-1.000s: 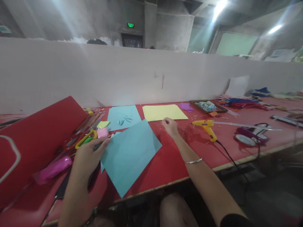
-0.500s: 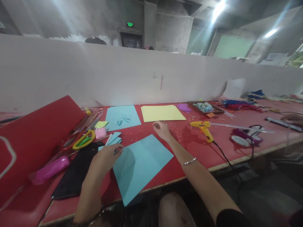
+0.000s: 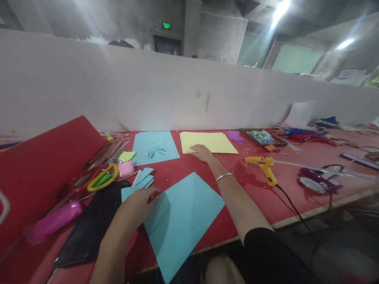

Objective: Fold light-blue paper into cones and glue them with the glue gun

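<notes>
A light blue sheet of paper (image 3: 186, 221) with a crease lies at an angle on the red table, its nearest corner past the front edge. My left hand (image 3: 139, 205) is curled over its left corner, thumb and fingertips close together; what they hold, if anything, I cannot make out. Beyond it, my right hand (image 3: 202, 152) rests on the front edge of a stack of yellow paper (image 3: 217, 141), fingers stretched out. Folded blue paper pieces (image 3: 145, 178) lie just past my left hand. Another blue sheet (image 3: 155, 138) with dark scraps lies left of the yellow stack.
Yellow-handled scissors (image 3: 91, 183), a pink packet (image 3: 56, 219) and a black pouch (image 3: 89, 232) lie at left. To the right are a yellow glue gun (image 3: 265, 167) with its cord, a purple-and-white object (image 3: 312, 183) and a tray (image 3: 280, 142) of small pieces. A white partition (image 3: 148, 90) stands behind.
My right hand has moved forward from the bare table onto the yellow paper, its fingers straightening. My left hand stays at the blue sheet's corner. The view has shifted slightly.
</notes>
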Available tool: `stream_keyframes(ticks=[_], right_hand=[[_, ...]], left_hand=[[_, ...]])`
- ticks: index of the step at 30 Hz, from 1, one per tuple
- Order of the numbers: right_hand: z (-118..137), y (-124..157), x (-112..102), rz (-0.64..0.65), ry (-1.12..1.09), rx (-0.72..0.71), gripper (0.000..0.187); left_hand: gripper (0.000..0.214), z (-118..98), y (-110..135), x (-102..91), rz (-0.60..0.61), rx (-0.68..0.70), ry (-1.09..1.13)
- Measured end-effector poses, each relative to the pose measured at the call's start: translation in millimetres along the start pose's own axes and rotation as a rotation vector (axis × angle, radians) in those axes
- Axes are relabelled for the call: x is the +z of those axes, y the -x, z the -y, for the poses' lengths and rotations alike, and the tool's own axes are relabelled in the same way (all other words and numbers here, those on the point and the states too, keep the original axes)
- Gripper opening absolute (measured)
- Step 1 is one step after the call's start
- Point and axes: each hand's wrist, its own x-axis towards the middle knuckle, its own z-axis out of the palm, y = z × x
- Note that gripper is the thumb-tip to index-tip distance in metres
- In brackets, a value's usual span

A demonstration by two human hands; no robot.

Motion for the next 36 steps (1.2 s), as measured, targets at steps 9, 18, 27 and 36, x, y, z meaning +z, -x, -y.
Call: stream_keyframes(ticks=[9,18,27,36], right_hand=[[1,4,-8,0.000,0.105,0.067,0.032],[10,15,-14,-0.112,0.062,0.110,0.036],[25,18,-16,-0.011,-0.063,-0.046,0.034],[21,29,-11,0.047,-0.066,-0.136,0.030]], left_hand=[[0.028,-5,-5,0.8,0.031,-0.006,-0.065],[0.029,-11,-11,4.5,0.046,0.003,-0.093],[0.031,-23,-15,10.2,0.047,0.022,-0.143],[0.035,-23,-14,11.6,0.052,0.019,-0.113]])
